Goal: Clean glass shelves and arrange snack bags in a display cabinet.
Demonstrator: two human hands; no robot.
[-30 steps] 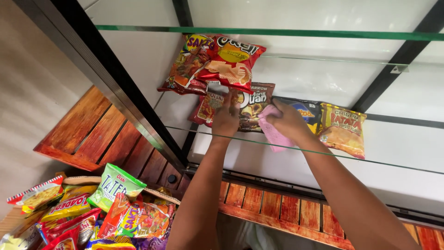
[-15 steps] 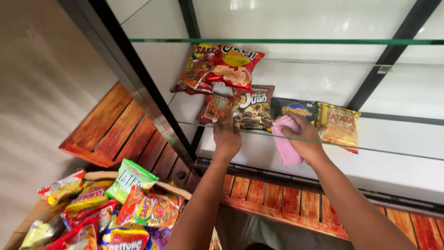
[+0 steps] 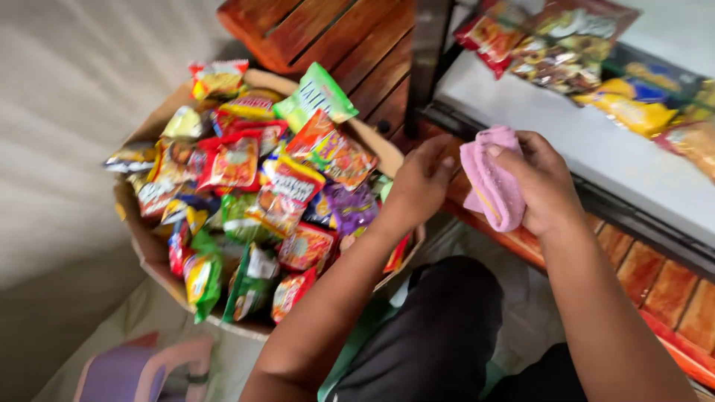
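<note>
Starting at the far left, a pale floor is seen, and low down a purple and pink plastic stool (image 3: 141, 370) is partly cut off by the edge of the view. Just to the right, a cardboard box (image 3: 149, 257) is heaped with snack packets (image 3: 253, 186) in red, yellow, green and purple; a green packet (image 3: 319, 93) is perched at the top of the heap, next to the reddish wooden slats (image 3: 335, 37) behind the box. Over the right rim of the box the left hand (image 3: 418, 182) is held, fingers loosely curled and gripping nothing, its fingertips close to a pink cloth (image 3: 491, 177). That folded cloth is clasped in the right hand (image 3: 540, 182), the thumb laid over its upper edge, just in front of the dark frame of a display shelf. Farther right, the white shelf (image 3: 596, 160) is seen carrying more snack bags (image 3: 555, 45), red and brown ones at the top and yellow and blue ones (image 3: 633, 100) toward the right edge. Below the arms, dark trousers (image 3: 439, 327) are visible.
</note>
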